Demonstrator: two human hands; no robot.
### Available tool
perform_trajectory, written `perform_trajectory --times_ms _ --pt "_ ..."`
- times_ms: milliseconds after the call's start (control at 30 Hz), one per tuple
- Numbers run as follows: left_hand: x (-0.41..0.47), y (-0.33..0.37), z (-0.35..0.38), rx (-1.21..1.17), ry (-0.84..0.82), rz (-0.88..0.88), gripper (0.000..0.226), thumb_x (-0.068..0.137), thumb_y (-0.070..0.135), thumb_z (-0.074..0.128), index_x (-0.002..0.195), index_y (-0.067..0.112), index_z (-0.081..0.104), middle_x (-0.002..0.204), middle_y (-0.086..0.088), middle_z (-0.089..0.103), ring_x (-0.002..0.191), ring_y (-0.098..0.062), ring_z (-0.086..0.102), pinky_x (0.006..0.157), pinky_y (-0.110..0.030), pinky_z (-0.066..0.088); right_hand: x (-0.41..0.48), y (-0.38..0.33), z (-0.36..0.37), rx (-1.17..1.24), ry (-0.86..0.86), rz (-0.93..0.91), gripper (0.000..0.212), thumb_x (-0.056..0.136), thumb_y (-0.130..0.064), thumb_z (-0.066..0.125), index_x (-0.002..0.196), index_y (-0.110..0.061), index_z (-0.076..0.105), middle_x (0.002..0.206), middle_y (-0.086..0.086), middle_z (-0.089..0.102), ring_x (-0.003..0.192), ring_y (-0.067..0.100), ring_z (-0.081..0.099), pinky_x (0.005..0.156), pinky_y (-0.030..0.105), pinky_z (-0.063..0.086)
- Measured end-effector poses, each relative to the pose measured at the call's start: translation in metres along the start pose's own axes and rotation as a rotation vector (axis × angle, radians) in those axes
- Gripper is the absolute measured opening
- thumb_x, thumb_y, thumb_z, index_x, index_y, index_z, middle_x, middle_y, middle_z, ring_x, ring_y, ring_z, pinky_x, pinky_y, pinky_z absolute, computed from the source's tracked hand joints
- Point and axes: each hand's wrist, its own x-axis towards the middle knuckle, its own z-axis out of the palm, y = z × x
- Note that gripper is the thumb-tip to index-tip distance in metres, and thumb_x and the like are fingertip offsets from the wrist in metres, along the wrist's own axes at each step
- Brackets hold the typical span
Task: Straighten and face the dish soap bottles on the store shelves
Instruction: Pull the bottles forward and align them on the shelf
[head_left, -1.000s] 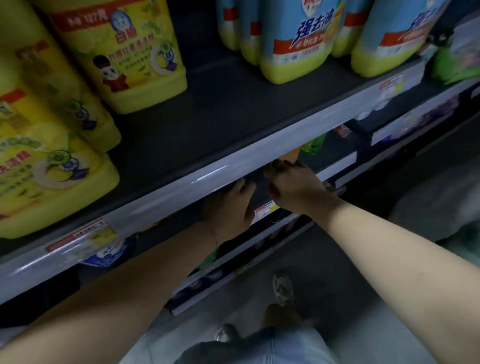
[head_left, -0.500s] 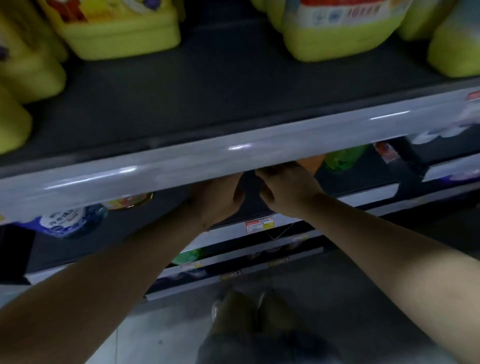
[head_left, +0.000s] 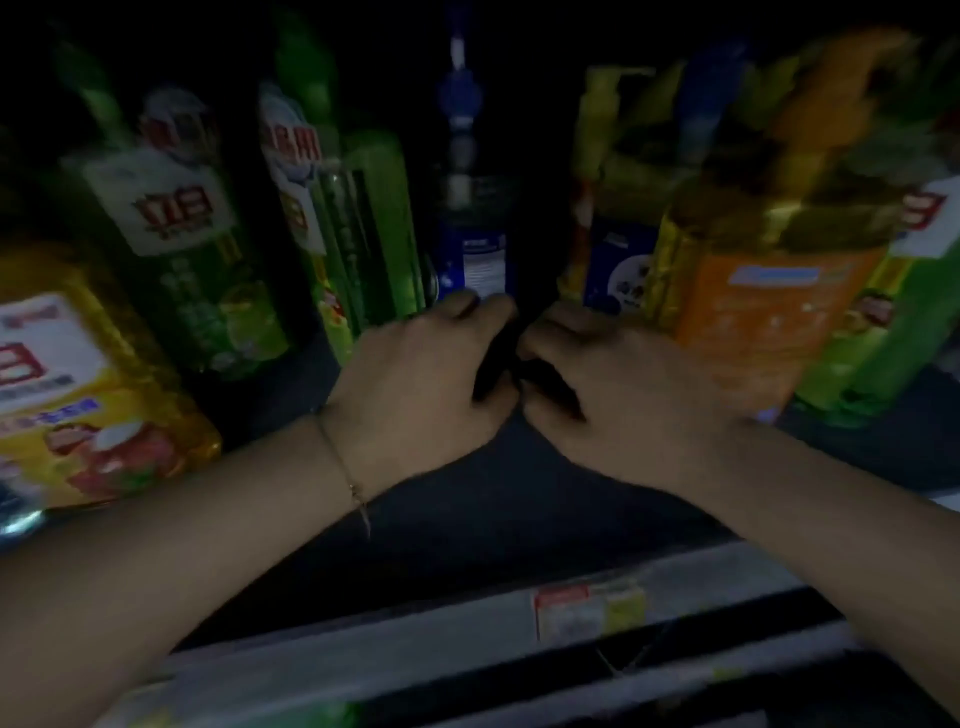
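Right in front of the dark blue bottle (head_left: 472, 260), two hands meet on the dark shelf (head_left: 493, 519). Both arms reach in from the near side, with the backs of the hands up. The left hand (head_left: 415, 384) is just below and a bit left of the blue bottle. Its bent fingers (head_left: 467, 306) are by the bottle's bottom. The right hand (head_left: 623, 395) is just below and right of the blue bottle. Its fingers bend in toward the left hand. The knuckles almost touch, with a dark gap between them. It is too dark and blurry to tell if either hand holds anything. A thin bracelet (head_left: 348, 478) is on the left wrist.

Left of the blue bottle stand green bottles (head_left: 363, 234), and farther left a yellow bottle (head_left: 67, 389). Right of the blue bottle stands an orange bottle (head_left: 769, 312), close beside the right hand. A small price tag (head_left: 587, 608) sits on the shelf edge, well below the blue bottle.
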Motion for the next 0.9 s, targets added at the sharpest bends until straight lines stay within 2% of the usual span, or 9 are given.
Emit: perform_trajectory --times_ms 67,167,267,333,467,700,833,900 --pt "0.002 -0.003 0.002 0.024 0.034 0.011 0.058 0.074 0.057 0.030 0.117 0.026 0.053 0.101 0.005 0.060 0.081 -0.016 0.062 0.053 -0.030 0.051 0.004 0.000 0.003 0.012 0.014 -0.004 0.036 0.084 -0.036 0.044 0.106 -0.012 0.060 0.095 0.006 0.059 0.068 0.019 0.057 0.052 0.026 0.043" --pt "-0.003 -0.006 0.001 0.071 0.122 0.073 0.047 0.076 0.054 0.041 0.113 0.027 0.054 0.097 0.007 0.057 0.076 -0.015 0.057 0.055 -0.031 0.050 0.010 -0.001 0.003 -0.004 -0.031 0.006 0.038 0.082 -0.039 0.045 0.110 -0.017 0.058 0.099 0.002 0.052 0.077 0.015 0.052 0.064 0.030 0.046" --pt "-0.010 -0.007 0.001 0.118 0.166 0.097 0.040 0.078 0.050 0.046 0.110 0.026 0.054 0.091 0.011 0.051 0.075 -0.013 0.052 0.053 -0.026 0.042 0.014 -0.009 0.001 -0.013 -0.008 -0.038 0.031 0.076 -0.042 0.044 0.096 -0.023 0.056 0.091 -0.003 0.047 0.081 0.016 0.052 0.070 0.036 0.049" --pt "-0.016 -0.007 0.001 0.161 0.170 0.071 0.042 0.077 0.052 0.042 0.111 0.028 0.051 0.092 0.012 0.049 0.079 -0.014 0.052 0.060 -0.030 0.044 0.012 -0.015 0.004 -0.051 0.002 -0.030 0.030 0.073 -0.047 0.042 0.090 -0.024 0.053 0.088 -0.005 0.045 0.082 0.016 0.053 0.070 0.036 0.048" --pt "-0.030 -0.006 0.000 0.175 0.148 0.032 0.039 0.080 0.049 0.052 0.114 0.028 0.049 0.096 0.008 0.053 0.086 -0.019 0.057 0.070 -0.035 0.051 0.005 -0.026 0.008 -0.139 0.036 -0.039 0.039 0.075 -0.050 0.040 0.097 -0.023 0.056 0.091 -0.006 0.047 0.082 0.014 0.051 0.065 0.028 0.041" --pt "-0.046 0.010 -0.008 0.177 0.094 -0.086 0.040 0.086 0.042 0.057 0.121 0.025 0.049 0.109 0.000 0.056 0.096 -0.023 0.056 0.071 -0.031 0.045 -0.015 -0.032 -0.004 -0.124 0.121 -0.027 0.022 0.086 -0.041 0.053 0.097 -0.023 0.057 0.095 -0.005 0.050 0.083 0.016 0.051 0.060 0.028 0.034" --pt "-0.053 0.030 -0.017 0.217 0.069 -0.130 0.041 0.087 0.042 0.057 0.121 0.022 0.049 0.104 0.000 0.052 0.097 -0.025 0.057 0.067 -0.029 0.039 -0.030 -0.037 -0.022 -0.127 0.120 -0.023 0.023 0.087 -0.039 0.055 0.101 -0.022 0.059 0.098 -0.004 0.052 0.083 0.017 0.052 0.061 0.028 0.034" --pt "-0.058 0.042 -0.020 0.235 0.052 -0.128 0.041 0.087 0.042 0.056 0.122 0.021 0.049 0.109 -0.003 0.054 0.100 -0.026 0.057 0.068 -0.029 0.040 -0.043 -0.043 -0.029 -0.132 0.098 -0.013 0.025 0.087 -0.040 0.054 0.103 -0.021 0.058 0.099 -0.003 0.052 0.084 0.019 0.052 0.063 0.029 0.037"
